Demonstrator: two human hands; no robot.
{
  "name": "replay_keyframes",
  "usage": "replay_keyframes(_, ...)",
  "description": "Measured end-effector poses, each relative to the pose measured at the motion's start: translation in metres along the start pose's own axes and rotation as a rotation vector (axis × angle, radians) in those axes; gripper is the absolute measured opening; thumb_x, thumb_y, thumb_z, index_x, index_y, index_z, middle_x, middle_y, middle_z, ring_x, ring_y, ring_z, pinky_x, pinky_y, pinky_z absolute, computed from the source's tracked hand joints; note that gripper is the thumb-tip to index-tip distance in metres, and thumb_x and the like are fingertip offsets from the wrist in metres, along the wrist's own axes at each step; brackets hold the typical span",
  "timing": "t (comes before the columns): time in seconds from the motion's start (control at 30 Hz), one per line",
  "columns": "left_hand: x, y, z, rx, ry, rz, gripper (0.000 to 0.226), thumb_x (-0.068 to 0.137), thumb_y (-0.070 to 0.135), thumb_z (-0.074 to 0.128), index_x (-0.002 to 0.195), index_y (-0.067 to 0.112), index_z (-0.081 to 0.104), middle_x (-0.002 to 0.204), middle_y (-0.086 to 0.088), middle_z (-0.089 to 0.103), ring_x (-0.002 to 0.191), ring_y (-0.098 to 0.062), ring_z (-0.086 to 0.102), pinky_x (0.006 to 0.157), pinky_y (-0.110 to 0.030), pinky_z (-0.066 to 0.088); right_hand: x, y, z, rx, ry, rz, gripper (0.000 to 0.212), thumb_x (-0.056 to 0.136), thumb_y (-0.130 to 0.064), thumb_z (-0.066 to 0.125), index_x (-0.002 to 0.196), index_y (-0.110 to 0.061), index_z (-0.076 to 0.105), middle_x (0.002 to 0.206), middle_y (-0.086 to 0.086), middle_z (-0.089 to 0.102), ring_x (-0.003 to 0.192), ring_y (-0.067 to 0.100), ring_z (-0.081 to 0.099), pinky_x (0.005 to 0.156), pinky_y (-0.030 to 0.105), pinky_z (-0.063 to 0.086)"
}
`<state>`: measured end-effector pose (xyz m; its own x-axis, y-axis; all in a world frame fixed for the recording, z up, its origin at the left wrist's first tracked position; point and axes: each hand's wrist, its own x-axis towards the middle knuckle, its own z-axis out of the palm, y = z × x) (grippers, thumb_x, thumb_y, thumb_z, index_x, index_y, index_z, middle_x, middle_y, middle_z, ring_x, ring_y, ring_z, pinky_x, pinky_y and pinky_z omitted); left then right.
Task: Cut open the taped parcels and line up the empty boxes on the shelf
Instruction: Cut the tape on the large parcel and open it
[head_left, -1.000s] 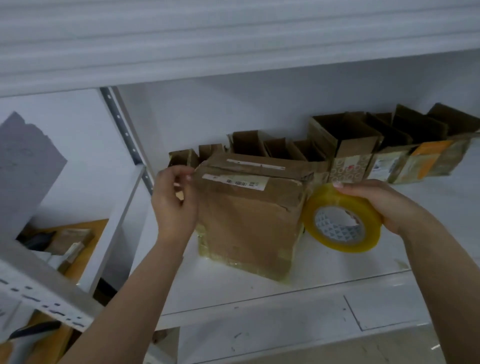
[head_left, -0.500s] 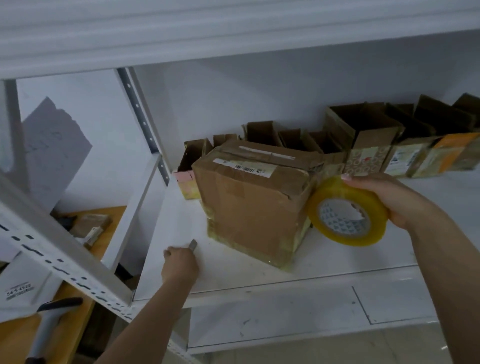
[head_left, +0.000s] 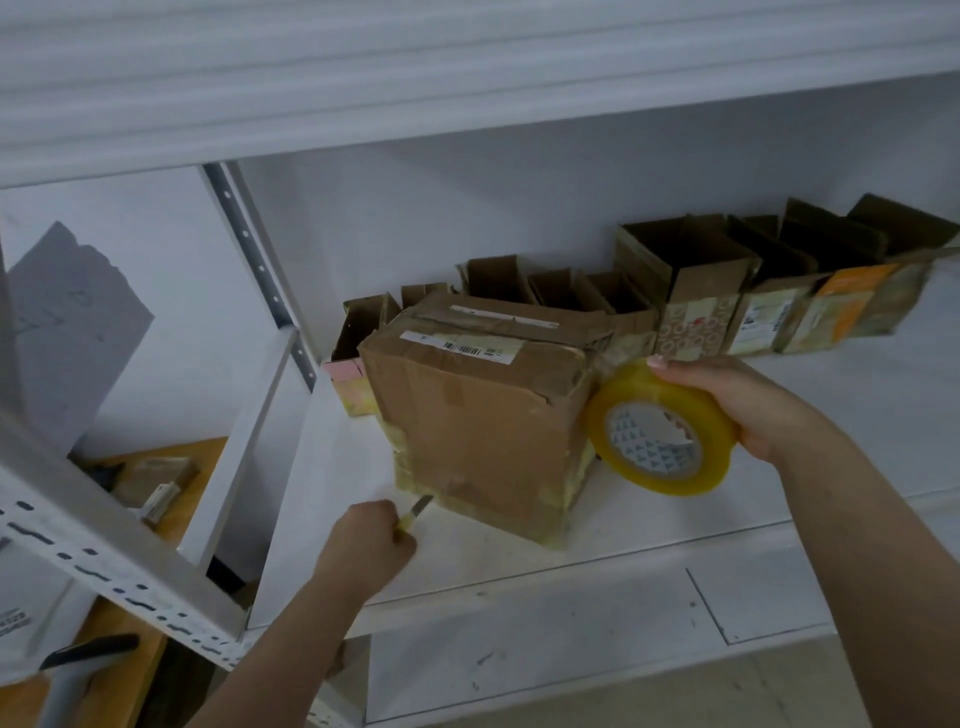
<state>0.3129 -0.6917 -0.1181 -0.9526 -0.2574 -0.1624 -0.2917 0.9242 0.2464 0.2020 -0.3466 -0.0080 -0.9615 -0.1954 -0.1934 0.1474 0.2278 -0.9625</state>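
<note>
I'm standing at the white shelf (head_left: 675, 525), looking down onto its board, and along the back wall runs the row of opened boxes (head_left: 685, 291), flaps up, empty as far as I can see, set side by side from the small pink-bottomed one on the left out to the orange-labelled ones on the right. In front of that row, on its own, sits the big brown parcel (head_left: 483, 415), yellowish tape wrapped round its bottom edges and corners, a barcode label on its crumpled top, the flaps down. That's the one in hand, so I'd say I'm on the cutting step for this parcel, with the lining-up to come after

My right hand (head_left: 748, 405) is curled round the roll of tape (head_left: 662, 434), grasping it by the rim, and the roll sits just beside the parcel's right side, so near I can't tell whether they touch. My left hand (head_left: 363, 551) is clenched round the knife (head_left: 413, 512), its yellow handle mostly buried in my fist and the short blade poking out toward the parcel's taped lower left corner, tip very near the tape; whether it's in contact I can't make out

Next, I reckon the blade has to meet the tape seam and run along it, shallow, so the cardboard isn't torn. The parcel isn't pinned by anything, so it may skid back into the row; my right hand would do better steadying it than holding the roll
</note>
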Motion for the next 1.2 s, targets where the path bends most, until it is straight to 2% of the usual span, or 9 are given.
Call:
replay_keyframes(0.13,-0.035,0.064,-0.046,-0.518,0.070,0.554,0.024,0.095,0.018,0.044,0.072,0.017,0.051,0.059,-0.004,0.048,0.051,-0.017,0.046,0.050,-0.028,0.034,0.001,0.001,0.000,-0.012,0.001,0.003,0.080,0.046,-0.062,0.077,0.105,-0.008,0.072,0.092,0.013,0.076,0.089,0.031,0.073,0.086,0.042,0.056)
replay_keyframes(0.23,-0.042,0.121,-0.097,-0.613,0.169,0.846,0.033,0.104,0.028,0.037,0.075,0.020,0.052,0.064,0.008,0.050,0.058,-0.009,0.049,0.056,-0.023,0.038,0.001,0.001,-0.002,-0.026,-0.006,0.003,0.082,0.045,-0.065,0.077,0.104,-0.008,0.072,0.089,0.013,0.076,0.086,0.030,0.072,0.084,0.042,0.055)
replay_keyframes(0.37,-0.001,0.187,-0.140,-0.427,0.213,0.772,0.036,0.106,0.031,0.036,0.076,0.024,0.056,0.068,0.008,0.058,0.068,-0.011,0.058,0.067,-0.028,0.046,-0.003,0.000,-0.004,0.015,-0.069,0.000,0.068,0.058,-0.058,0.073,0.108,-0.011,0.070,0.097,0.013,0.076,0.092,0.029,0.072,0.088,0.043,0.055)
replay_keyframes(0.5,0.046,0.208,-0.128,-0.412,0.053,0.680,0.041,0.105,0.030,0.038,0.071,0.020,0.058,0.063,0.006,0.056,0.059,-0.009,0.053,0.069,-0.032,0.045,-0.009,0.002,-0.015,0.115,-0.170,-0.003,0.038,0.073,-0.035,0.069,0.099,-0.006,0.069,0.082,0.011,0.075,0.071,0.021,0.072,0.071,0.034,0.055)
replay_keyframes(0.63,0.061,0.204,-0.106,-0.412,0.095,0.661,0.043,0.105,0.034,0.036,0.067,0.027,0.055,0.063,0.008,0.053,0.065,-0.010,0.051,0.075,-0.036,0.044,-0.011,0.009,-0.020,0.122,-0.169,-0.034,0.032,0.076,-0.032,0.069,0.094,-0.007,0.072,0.081,0.011,0.075,0.069,0.020,0.072,0.062,0.029,0.058)
replay_keyframes(0.83,0.066,0.204,-0.105,-0.414,0.092,0.678,0.041,0.106,0.034,0.034,0.072,0.024,0.056,0.063,0.008,0.053,0.063,-0.007,0.051,0.071,-0.032,0.041,0.006,0.038,-0.016,-0.193,-0.100,0.071,0.037,0.082,-0.048,0.071,0.108,-0.023,0.067,0.104,0.005,0.071,0.093,0.022,0.069,0.086,0.039,0.057)
replay_keyframes(0.93,0.067,0.207,-0.104,-0.381,0.083,0.717,0.041,0.106,0.037,0.033,0.072,0.028,0.054,0.062,0.008,0.052,0.064,-0.008,0.051,0.071,-0.034,0.042,0.008,0.054,-0.016,-0.256,-0.149,0.117,0.050,0.072,-0.066,0.065,0.112,-0.036,0.064,0.112,-0.001,0.068,0.100,0.020,0.068,0.091,0.039,0.056)
replay_keyframes(1.1,0.066,0.206,-0.113,-0.335,-0.031,0.741,0.038,0.104,0.035,0.038,0.070,0.027,0.053,0.063,0.009,0.054,0.057,0.001,0.050,0.070,-0.031,0.043,0.004,0.058,-0.024,-0.064,-0.240,0.015,0.039,0.084,-0.047,0.058,0.117,-0.030,0.069,0.111,0.001,0.073,0.103,0.021,0.070,0.092,0.040,0.056)
replay_keyframes(1.2,0.060,0.211,-0.130,-0.174,-0.192,0.775,0.037,0.103,0.034,0.043,0.071,0.025,0.058,0.074,0.005,0.058,0.072,-0.010,0.054,0.075,-0.036,0.045,0.001,0.057,-0.024,-0.045,-0.201,0.016,0.031,0.087,-0.045,0.056,0.105,-0.028,0.076,0.105,0.002,0.075,0.099,0.022,0.071,0.090,0.038,0.056)
